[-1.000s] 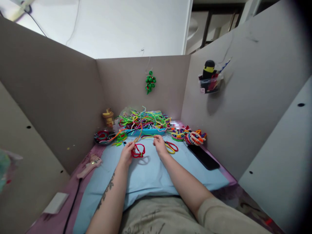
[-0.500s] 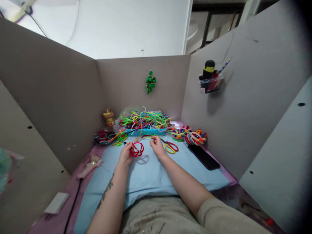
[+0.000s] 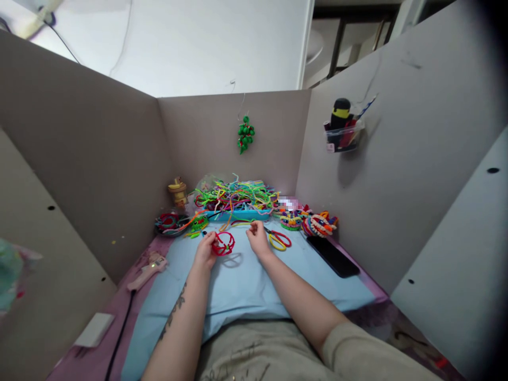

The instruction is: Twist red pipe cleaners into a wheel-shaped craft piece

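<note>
My left hand [image 3: 206,248] is closed on a red pipe-cleaner shape [image 3: 223,243] of joined loops, held just above the light blue cloth [image 3: 246,283]. My right hand [image 3: 257,237] is a little to the right with its fingers pinched together; a thin yellow pipe cleaner [image 3: 241,223] runs to its fingertips. Yellow-and-red scissors [image 3: 279,238] lie on the cloth just right of my right hand.
A blue tray piled with coloured pipe cleaners [image 3: 234,198] stands at the back. Finished colourful pieces [image 3: 313,222] sit at the back right, a black phone [image 3: 332,255] beside them. A glue gun [image 3: 147,269] lies at the left. Cardboard walls [image 3: 99,159] surround the desk.
My left hand raised and turned the red shape slightly. My right hand drew back a little from the tray toward the red shape, fingers still pinched.
</note>
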### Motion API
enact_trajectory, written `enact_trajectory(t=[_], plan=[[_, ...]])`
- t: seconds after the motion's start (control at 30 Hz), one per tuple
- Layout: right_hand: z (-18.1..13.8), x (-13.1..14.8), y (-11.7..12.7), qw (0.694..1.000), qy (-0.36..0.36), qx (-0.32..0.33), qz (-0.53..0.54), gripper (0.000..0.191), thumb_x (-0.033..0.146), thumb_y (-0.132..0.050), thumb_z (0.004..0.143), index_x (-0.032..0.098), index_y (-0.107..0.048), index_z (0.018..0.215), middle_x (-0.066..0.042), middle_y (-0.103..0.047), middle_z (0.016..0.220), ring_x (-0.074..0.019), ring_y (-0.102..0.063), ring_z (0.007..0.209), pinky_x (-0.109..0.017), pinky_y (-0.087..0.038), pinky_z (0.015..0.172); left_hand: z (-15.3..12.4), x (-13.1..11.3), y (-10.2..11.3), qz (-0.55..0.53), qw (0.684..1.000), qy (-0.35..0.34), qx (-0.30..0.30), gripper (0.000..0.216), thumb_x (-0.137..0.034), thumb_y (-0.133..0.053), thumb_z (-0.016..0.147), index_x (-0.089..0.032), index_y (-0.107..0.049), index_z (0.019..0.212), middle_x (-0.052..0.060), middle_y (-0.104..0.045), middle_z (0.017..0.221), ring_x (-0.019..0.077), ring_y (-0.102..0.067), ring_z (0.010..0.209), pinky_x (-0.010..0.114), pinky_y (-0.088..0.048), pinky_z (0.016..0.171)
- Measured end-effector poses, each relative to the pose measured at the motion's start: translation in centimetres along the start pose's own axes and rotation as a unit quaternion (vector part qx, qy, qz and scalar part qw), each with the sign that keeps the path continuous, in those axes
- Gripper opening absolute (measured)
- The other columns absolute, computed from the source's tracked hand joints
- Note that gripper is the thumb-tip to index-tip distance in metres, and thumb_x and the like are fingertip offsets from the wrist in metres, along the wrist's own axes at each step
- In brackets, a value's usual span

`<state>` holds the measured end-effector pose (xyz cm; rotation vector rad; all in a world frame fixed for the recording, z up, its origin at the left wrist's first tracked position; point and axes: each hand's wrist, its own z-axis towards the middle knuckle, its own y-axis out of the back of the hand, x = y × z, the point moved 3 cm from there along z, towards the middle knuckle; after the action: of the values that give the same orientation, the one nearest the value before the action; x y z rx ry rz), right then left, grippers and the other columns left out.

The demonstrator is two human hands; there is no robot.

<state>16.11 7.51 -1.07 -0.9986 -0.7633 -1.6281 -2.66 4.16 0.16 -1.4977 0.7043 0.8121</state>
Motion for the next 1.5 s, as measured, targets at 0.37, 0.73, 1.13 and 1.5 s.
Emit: enact_trajectory(t=[0.37,0.73,1.13,1.5], plan=[[0.6,-0.3,0.8,0.999,0.0,-0.032,-0.001,0.021,0.026,-0.052,0.069,0.021,-0.045,0.088,0.001,-0.05,0.076,-0.0144,-0.051,0.068,-0.027,-0.043,0.066,-0.1,-0.1,-0.1,0.006,1.0,0.0,-0.002,0.038,-0.034,-0.079,0.053,-0.016,-0.047,0.064,-0.008,-0.045,0.05,0.0034,-0.037,0.04,0.017,-0.027,0.042],[-0.4,1.6,-0.1,0.992,0.01,0.122,-0.029,0.033,0.042,-0.049,0.078,0.018,-0.057,0.056,0.002,-0.049,0.05,-0.0146,-0.049,0.054,-0.025,-0.037,0.055,-0.6,0.1,-0.8,0.076,0.997,-0.02,0.005,0.034,-0.035,-0.078,0.055,-0.015,-0.055,0.07,-0.006,-0.049,0.053,0.0051,-0.041,0.044,0.017,-0.029,0.044],[-2.0,1.7,-2.1,0.955,-0.036,0.279,0.095,0.02,0.036,-0.064,0.07,0.016,-0.061,0.068,0.003,-0.057,0.06,-0.0099,-0.049,0.054,-0.022,-0.038,0.055,-1.2,0.5,-1.7,0.161,0.984,-0.032,0.072,0.029,-0.034,-0.077,0.059,-0.013,-0.063,0.074,-0.002,-0.054,0.056,0.0068,-0.044,0.048,0.019,-0.029,0.046],[-2.2,1.7,-2.1,0.96,0.011,0.274,0.051,0.016,0.032,-0.061,0.074,0.017,-0.065,0.076,0.0,-0.063,0.068,-0.0121,-0.054,0.06,-0.024,-0.043,0.059,-0.9,1.0,-1.6,0.215,0.971,-0.044,0.098,0.03,-0.036,-0.075,0.061,-0.014,-0.062,0.077,-0.004,-0.051,0.05,0.0076,-0.042,0.045,0.02,-0.027,0.046]])
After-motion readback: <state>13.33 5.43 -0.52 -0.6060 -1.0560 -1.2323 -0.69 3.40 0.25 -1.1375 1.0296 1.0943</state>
